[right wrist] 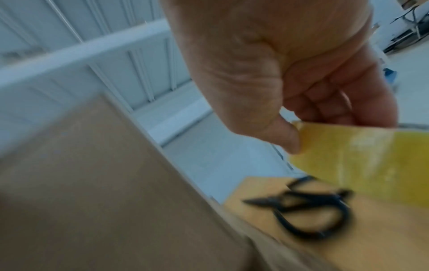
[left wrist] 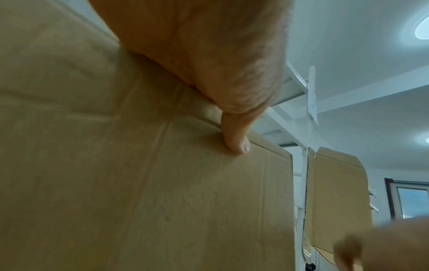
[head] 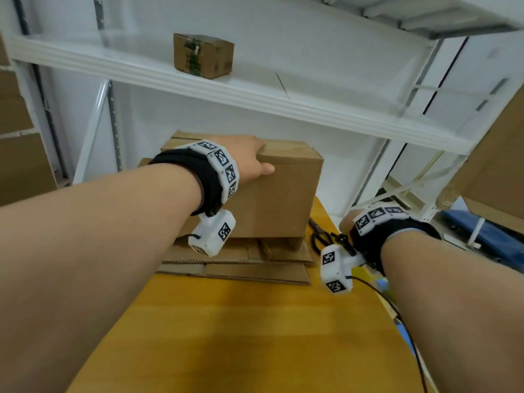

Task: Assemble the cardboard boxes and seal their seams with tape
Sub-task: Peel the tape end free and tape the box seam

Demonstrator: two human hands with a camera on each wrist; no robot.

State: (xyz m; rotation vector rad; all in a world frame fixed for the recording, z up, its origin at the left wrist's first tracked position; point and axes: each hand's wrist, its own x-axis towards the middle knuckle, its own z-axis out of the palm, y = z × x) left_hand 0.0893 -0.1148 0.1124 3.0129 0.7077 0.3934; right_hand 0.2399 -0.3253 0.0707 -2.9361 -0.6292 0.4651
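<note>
Far left in head view I see stacked cartons [head: 17,154] along the wall, partly cut off by the frame edge. Above, a white shelf [head: 255,95] carries a small taped box [head: 204,55]. My left hand [head: 249,161] lies over the top near edge of the assembled cardboard box [head: 278,199], fingers over the top, thumb [left wrist: 236,139] pressed flat on the front face; left wrist cam confirms thumb contact w/ the panel, rest of fingers hidden behind the palm. The box stands on flattened cardboard sheets [head: 241,265] at the back of the yellow-wood table [head: 255,336]. My left forearm blocks the box's left side.

Just right of the box, black scissors [head: 321,239] lie on the table, half hidden by the right wrist cam in head view; right wrist cam shows them whole but blurred. Right hand [head: 347,222] is mostly hidden behind its wristband there. Right wrist cam shows what head view doesn't: thumb and curled fingers [right wrist: 325,102] pinching the end of a yellow-brown tape strip [right wrist: 359,161], held near the box's side, above the scissors.
</note>
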